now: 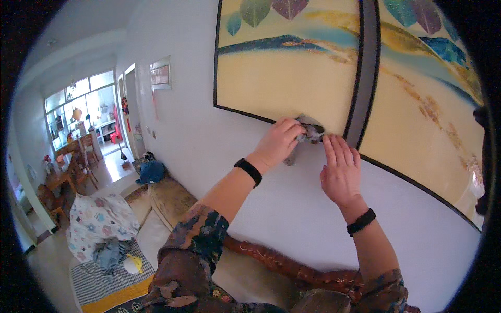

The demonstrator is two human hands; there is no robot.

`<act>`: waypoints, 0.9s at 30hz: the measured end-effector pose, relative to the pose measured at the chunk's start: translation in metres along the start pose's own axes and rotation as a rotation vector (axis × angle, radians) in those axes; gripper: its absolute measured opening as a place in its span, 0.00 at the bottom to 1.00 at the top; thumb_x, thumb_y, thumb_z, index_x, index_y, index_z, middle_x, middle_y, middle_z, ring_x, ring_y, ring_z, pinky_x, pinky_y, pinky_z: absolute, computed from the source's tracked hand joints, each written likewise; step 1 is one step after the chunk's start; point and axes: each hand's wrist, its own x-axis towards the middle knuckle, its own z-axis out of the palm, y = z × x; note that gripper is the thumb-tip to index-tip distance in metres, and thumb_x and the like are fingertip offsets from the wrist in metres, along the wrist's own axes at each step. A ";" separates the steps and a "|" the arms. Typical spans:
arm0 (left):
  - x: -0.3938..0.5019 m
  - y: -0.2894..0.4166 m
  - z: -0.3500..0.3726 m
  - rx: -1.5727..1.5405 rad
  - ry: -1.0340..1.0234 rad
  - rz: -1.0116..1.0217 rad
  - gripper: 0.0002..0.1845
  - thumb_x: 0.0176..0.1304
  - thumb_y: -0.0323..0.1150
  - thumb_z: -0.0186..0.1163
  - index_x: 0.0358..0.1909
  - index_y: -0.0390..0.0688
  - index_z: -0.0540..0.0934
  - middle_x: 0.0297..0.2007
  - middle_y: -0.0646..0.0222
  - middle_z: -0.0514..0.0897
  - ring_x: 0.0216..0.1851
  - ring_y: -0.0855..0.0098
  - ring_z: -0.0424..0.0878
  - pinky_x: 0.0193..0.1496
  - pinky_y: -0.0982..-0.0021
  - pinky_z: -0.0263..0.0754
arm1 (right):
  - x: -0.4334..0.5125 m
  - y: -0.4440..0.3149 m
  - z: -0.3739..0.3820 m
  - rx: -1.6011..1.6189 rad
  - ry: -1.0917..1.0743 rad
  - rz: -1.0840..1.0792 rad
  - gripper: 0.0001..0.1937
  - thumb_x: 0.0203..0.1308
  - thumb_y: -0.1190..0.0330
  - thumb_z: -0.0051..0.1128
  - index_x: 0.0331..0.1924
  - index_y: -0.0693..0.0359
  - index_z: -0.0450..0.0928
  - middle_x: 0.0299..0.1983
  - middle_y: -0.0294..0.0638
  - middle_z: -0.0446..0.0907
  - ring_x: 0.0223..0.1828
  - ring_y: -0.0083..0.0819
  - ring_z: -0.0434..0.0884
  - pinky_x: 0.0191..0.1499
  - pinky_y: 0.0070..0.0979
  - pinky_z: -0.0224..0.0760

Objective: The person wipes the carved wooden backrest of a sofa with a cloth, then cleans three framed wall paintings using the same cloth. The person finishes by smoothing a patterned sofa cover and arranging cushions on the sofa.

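Observation:
On the white wall hangs a black-framed picture [274, 82] with painted leaves and gold and blue bands. My left hand [280, 139] grips a crumpled grey cloth [310, 127] against the picture's bottom frame edge. Part of the cloth covers the lower front of the picture, and an end dangles below the frame. My right hand [340, 168] rests with fingers extended along the bottom edge near the lower right corner, its fingertips beside the cloth. I see nothing held in it. Black bands circle both wrists.
A second framed picture [422, 129] hangs to the right. Below runs a sofa with a carved wooden back rail [282, 262]. Left of me lie a floral cloth [101, 219], a grey garment [109, 254] and a yellow-and-white toy [133, 264]. A wooden dining table [62, 176] stands farther off.

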 end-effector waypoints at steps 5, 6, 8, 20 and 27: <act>-0.016 -0.040 -0.010 -0.033 -0.026 0.010 0.19 0.52 0.22 0.67 0.48 0.45 0.80 0.50 0.61 0.78 0.57 0.53 0.75 0.62 0.56 0.73 | -0.002 0.001 0.009 -0.083 0.045 -0.016 0.36 0.49 0.74 0.60 0.68 0.58 0.68 0.68 0.42 0.70 0.70 0.40 0.67 0.69 0.46 0.57; -0.017 -0.048 -0.012 -0.028 -0.023 0.045 0.19 0.52 0.22 0.67 0.47 0.45 0.80 0.51 0.61 0.78 0.57 0.53 0.75 0.62 0.57 0.73 | -0.003 0.002 0.009 -0.087 0.035 -0.010 0.36 0.48 0.74 0.60 0.68 0.58 0.68 0.67 0.42 0.70 0.69 0.40 0.67 0.69 0.46 0.58; -0.021 -0.066 -0.019 0.004 0.011 0.075 0.19 0.51 0.22 0.67 0.46 0.44 0.80 0.49 0.62 0.78 0.56 0.55 0.76 0.60 0.59 0.75 | -0.003 0.002 0.010 -0.084 0.048 -0.018 0.36 0.48 0.75 0.59 0.67 0.57 0.69 0.66 0.41 0.71 0.68 0.41 0.69 0.70 0.46 0.58; -0.071 -0.207 -0.089 0.143 -0.059 -0.029 0.15 0.52 0.18 0.64 0.43 0.41 0.79 0.44 0.60 0.78 0.49 0.54 0.76 0.53 0.58 0.75 | -0.010 0.003 0.025 -0.156 0.074 0.001 0.33 0.50 0.76 0.54 0.67 0.60 0.70 0.67 0.46 0.71 0.69 0.45 0.68 0.72 0.51 0.54; -0.073 -0.248 -0.123 0.251 -0.248 -0.013 0.17 0.50 0.19 0.64 0.44 0.40 0.77 0.43 0.57 0.77 0.52 0.51 0.75 0.57 0.56 0.73 | -0.012 0.000 0.024 -0.163 0.065 0.002 0.35 0.48 0.74 0.55 0.67 0.62 0.68 0.68 0.49 0.69 0.69 0.50 0.67 0.72 0.54 0.53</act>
